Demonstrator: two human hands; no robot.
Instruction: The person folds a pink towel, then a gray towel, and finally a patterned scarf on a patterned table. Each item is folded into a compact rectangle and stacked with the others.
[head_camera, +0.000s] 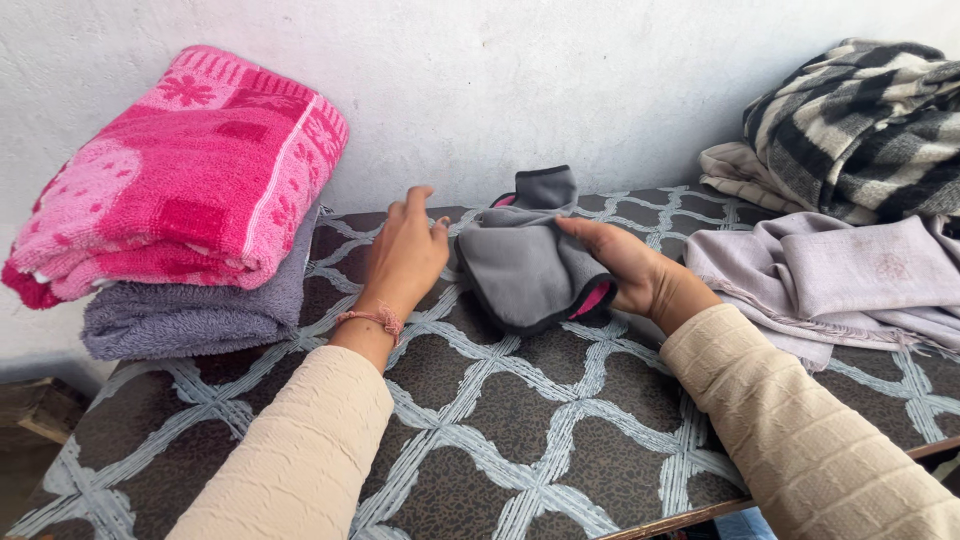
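A small grey cloth item with pink lining (525, 262) lies folded on the patterned table top (520, 420) near the wall. My right hand (632, 268) rests on its right side, fingers laid over the grey fabric and thumb under the pink edge. My left hand (405, 252) sits just left of the cloth, fingers curled, fingertips close to its left edge; whether they pinch it I cannot tell. A pink thread bracelet circles my left wrist. Both arms wear cream ribbed sleeves.
A folded pink patterned towel (180, 170) lies on a folded grey towel (195, 310) at the left. At the right are a pale lilac shawl (850, 275) and a black-and-white striped blanket (860, 125). A white wall stands behind.
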